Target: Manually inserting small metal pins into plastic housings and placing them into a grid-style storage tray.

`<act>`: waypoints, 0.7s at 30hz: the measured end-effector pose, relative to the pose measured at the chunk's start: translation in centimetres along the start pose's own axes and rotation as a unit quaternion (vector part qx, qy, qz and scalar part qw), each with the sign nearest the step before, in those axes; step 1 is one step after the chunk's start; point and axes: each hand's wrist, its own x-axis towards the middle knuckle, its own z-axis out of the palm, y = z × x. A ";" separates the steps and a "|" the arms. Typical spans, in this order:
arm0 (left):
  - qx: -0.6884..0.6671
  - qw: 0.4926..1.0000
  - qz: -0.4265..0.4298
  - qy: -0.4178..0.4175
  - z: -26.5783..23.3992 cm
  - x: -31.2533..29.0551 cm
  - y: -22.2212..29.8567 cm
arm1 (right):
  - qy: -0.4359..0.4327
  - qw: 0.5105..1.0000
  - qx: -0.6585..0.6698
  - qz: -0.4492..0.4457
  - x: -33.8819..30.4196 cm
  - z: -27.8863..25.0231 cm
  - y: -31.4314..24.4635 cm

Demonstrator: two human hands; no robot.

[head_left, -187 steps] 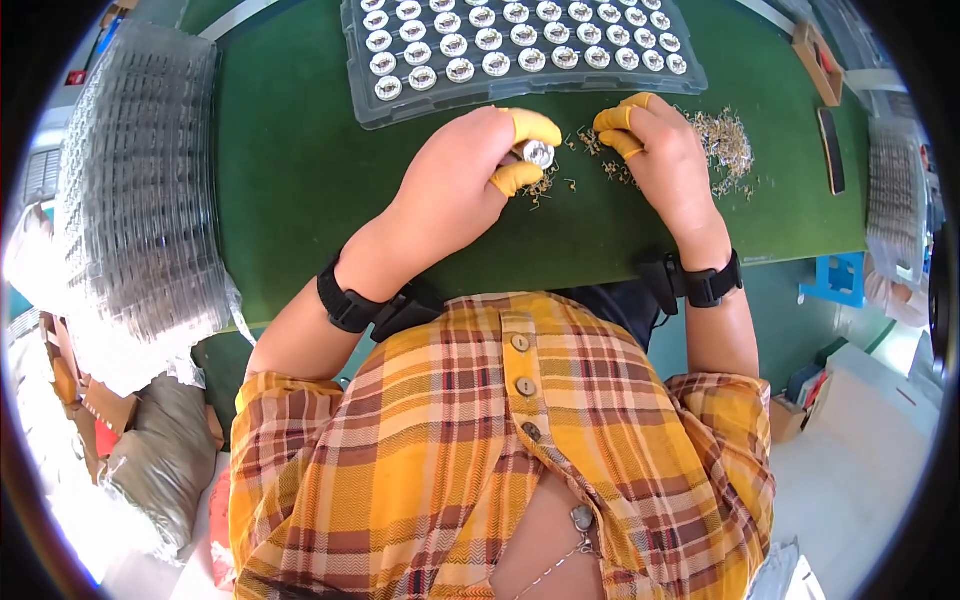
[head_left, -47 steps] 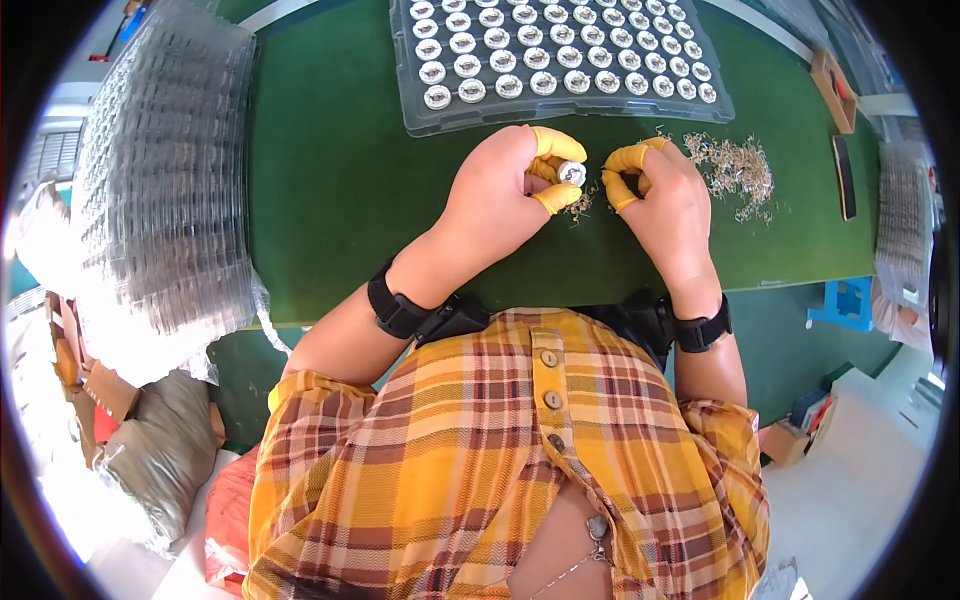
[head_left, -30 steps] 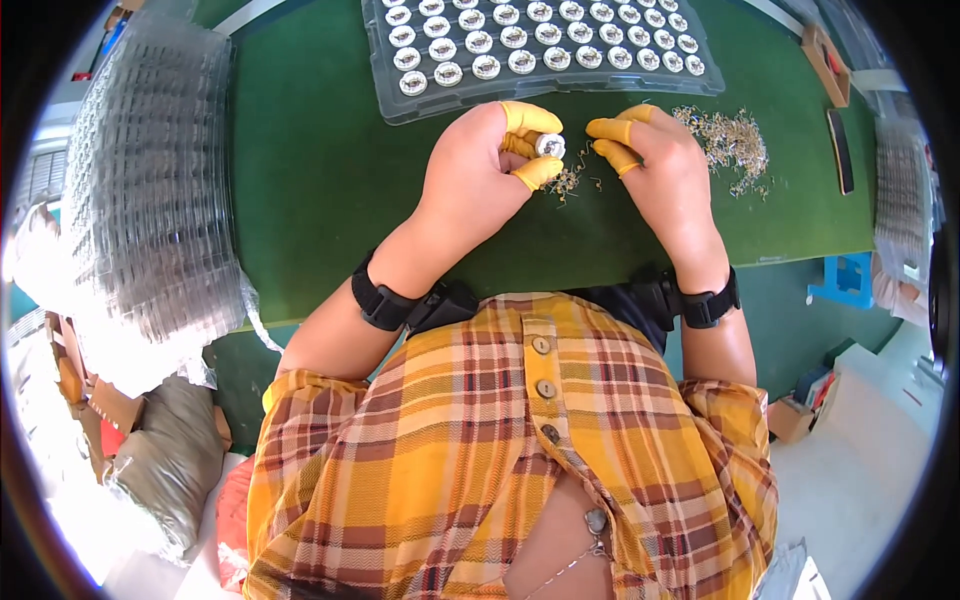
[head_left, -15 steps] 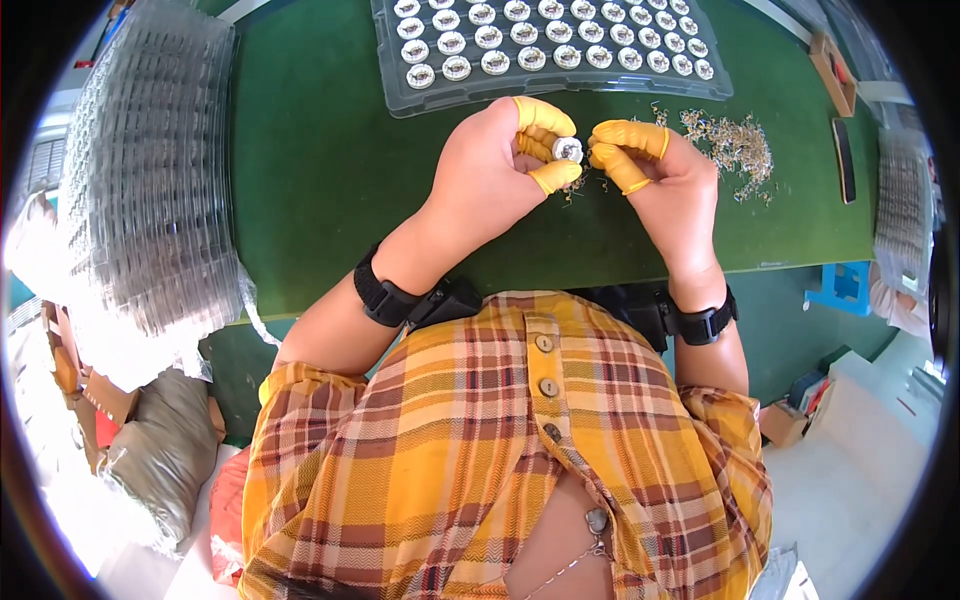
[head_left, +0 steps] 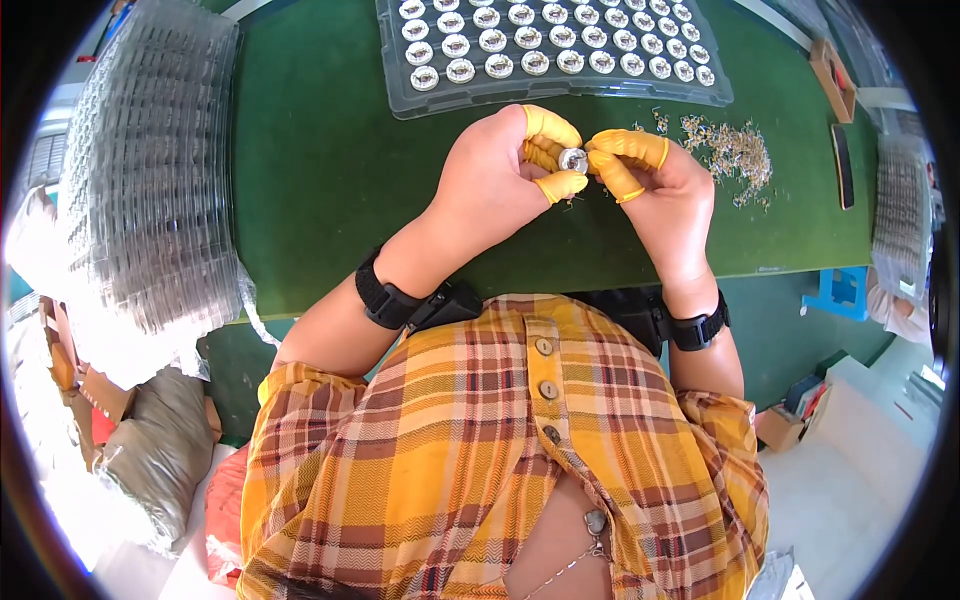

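Left hand (head_left: pixel 492 160) pinches a white disc (head_left: pixel 573 161); right hand (head_left: pixel 668 185) (can't tell if gripping anything) is just beside it.

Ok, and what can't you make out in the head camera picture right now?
- Head view: whether the right hand pinches anything; its yellow finger covers hide the spot.
- Head view: the back of the disc, hidden by its front and the left hand.
- Head view: the far end of the tray, cut off by the top edge.
- Head view: single bits in the pile, too small.
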 end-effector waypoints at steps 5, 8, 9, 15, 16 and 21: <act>0.031 0.999 -0.018 -0.027 -0.2 -0.2 0.5 | 0.006 0.993 -0.092 -0.078 -0.1 0.0 -0.8; 0.041 0.999 -0.023 -0.021 -0.2 0.0 0.3 | -0.003 0.975 -0.166 -0.146 0.3 0.0 -0.8; 0.039 0.999 -0.026 -0.022 -0.3 0.1 0.2 | 0.001 0.970 -0.177 -0.167 0.4 0.1 -0.6; 0.050 0.998 -0.021 -0.020 -0.1 0.0 0.7 | 0.011 0.968 -0.180 -0.174 0.1 0.0 -0.9; 0.049 0.998 -0.021 -0.020 -0.1 0.0 0.6 | 0.013 0.974 -0.167 -0.152 0.1 0.0 -0.8; 0.061 0.998 -0.014 -0.009 0.0 -0.1 0.7 | 0.010 0.959 -0.191 -0.208 0.2 0.0 -0.5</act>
